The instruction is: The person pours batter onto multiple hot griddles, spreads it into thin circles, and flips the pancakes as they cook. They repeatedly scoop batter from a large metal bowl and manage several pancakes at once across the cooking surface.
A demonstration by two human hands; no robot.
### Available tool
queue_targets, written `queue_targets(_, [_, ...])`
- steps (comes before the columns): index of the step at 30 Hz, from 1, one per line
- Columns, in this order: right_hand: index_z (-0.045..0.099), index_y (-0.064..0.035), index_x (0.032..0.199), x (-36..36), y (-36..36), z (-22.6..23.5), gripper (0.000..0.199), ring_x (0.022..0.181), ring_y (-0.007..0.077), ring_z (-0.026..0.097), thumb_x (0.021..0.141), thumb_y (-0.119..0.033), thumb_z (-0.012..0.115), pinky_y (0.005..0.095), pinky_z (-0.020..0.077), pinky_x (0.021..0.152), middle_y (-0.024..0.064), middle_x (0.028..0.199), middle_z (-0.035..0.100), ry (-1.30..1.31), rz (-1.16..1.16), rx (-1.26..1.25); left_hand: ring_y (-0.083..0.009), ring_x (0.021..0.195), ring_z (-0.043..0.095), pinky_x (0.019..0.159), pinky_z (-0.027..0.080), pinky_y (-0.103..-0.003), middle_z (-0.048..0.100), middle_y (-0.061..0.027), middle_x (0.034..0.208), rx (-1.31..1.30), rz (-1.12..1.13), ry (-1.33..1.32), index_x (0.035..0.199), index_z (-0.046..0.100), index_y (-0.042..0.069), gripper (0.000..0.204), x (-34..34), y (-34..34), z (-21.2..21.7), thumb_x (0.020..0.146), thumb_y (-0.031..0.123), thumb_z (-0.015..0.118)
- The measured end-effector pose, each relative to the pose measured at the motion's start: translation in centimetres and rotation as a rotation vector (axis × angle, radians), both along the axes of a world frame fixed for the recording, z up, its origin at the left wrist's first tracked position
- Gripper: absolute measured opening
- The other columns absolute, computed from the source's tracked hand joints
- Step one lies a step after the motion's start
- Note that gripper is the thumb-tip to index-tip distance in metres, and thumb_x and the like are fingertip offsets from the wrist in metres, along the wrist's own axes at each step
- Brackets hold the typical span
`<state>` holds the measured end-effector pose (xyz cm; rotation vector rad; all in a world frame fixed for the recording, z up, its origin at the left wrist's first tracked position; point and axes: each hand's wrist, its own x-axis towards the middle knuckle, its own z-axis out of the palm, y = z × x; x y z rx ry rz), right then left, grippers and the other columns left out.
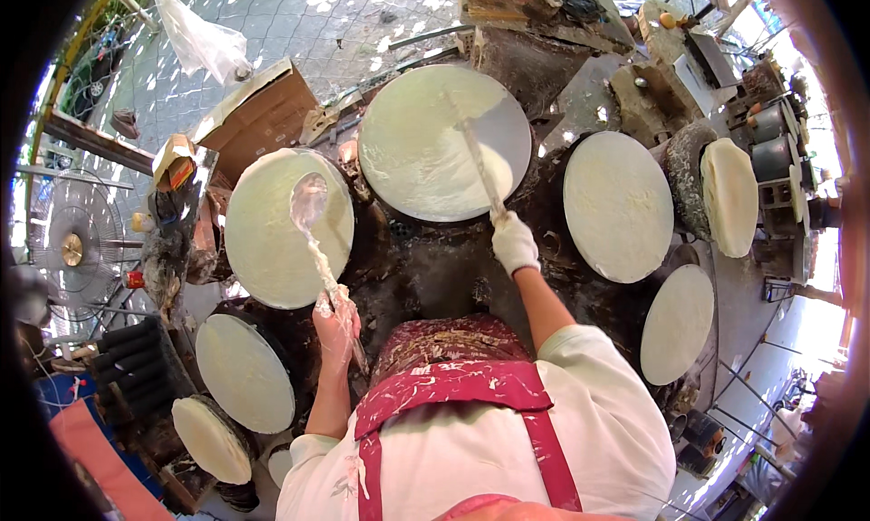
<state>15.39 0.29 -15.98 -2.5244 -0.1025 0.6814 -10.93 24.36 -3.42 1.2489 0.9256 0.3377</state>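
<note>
My left hand, smeared with batter, grips the batter-coated handle of a ladle. The ladle's bowl is over a round griddle covered with pale batter at the left. A white glove covers my right hand, which is closed around a long, flat spreader stick. The stick reaches across the round griddle straight ahead. Pale batter coats most of that surface, and a grey patch shows on its right side.
More batter-covered griddles curve around me: one at right, one lower right, one lower left. Pale round flatbreads sit far right; a similar pale disc is lower left. A cardboard box, wire fence and fan stand left.
</note>
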Motion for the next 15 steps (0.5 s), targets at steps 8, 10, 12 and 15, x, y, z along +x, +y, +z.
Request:
queue_targets(8, [0.052, -0.0095, 0.118, 1.5, -4.0, 6.7, 0.039, 0.098, 0.0394, 0.066, 0.101, -0.04, 0.035, 0.0535, 0.0516, 0.079, 0.0202, 0.105, 0.068, 0.136, 0.385, -0.248, -0.0067, 0.041, 0.04, 0.036, 0.031, -0.022, 0.043, 0.0013, 0.061, 0.059, 0.025, 0.093, 0.095, 0.051, 0.002, 0.015, 2.6, -6.5, 2.3, 0.102, 0.016, 0.048])
queue_targets(10, [0.054, -0.009, 0.108, 4.5, -5.9, 4.3, 0.037, 0.093, 0.0403, 0.067, 0.1, -0.041, 0.038, 0.0548, 0.0516, 0.075, 0.0203, 0.097, 0.069, -0.027, 0.3, -0.239, -0.0068, 0.041, 0.04, 0.036, 0.031, -0.022, 0.043, 0.0015, 0.061, 0.051, 0.046, 0.096, 0.095, 0.051, 0.003, 0.015, 3.0, -7.3, 2.3, 0.102, 0.015, 0.048])
queue_targets(12, [0.058, -0.0078, 0.103, 8.6, -5.0, 4.8, 0.036, 0.086, 0.0399, 0.067, 0.1, -0.039, 0.042, 0.0533, 0.0517, 0.071, 0.0215, 0.09, 0.069, -0.066, 0.21, -0.125, -0.0069, 0.04, 0.04, 0.036, 0.031, -0.022, 0.043, 0.0017, 0.06, 0.028, 0.062, 0.098, 0.095, 0.051, 0.003, 0.014, 3.7, -8.0, 2.3, 0.102, 0.015, 0.047])
queue_targets(15, [0.062, -0.0085, 0.105, 8.4, -5.1, 3.8, 0.039, 0.089, 0.0418, 0.065, 0.099, -0.042, 0.042, 0.0519, 0.0513, 0.075, 0.0234, 0.093, 0.068, -0.089, 0.193, 0.049, -0.0073, 0.04, 0.04, 0.036, 0.031, -0.022, 0.042, 0.0019, 0.06, 0.012, 0.039, 0.132, 0.094, 0.051, 0.004, 0.015, 5.5, -8.6, 2.5, 0.102, 0.016, 0.047])
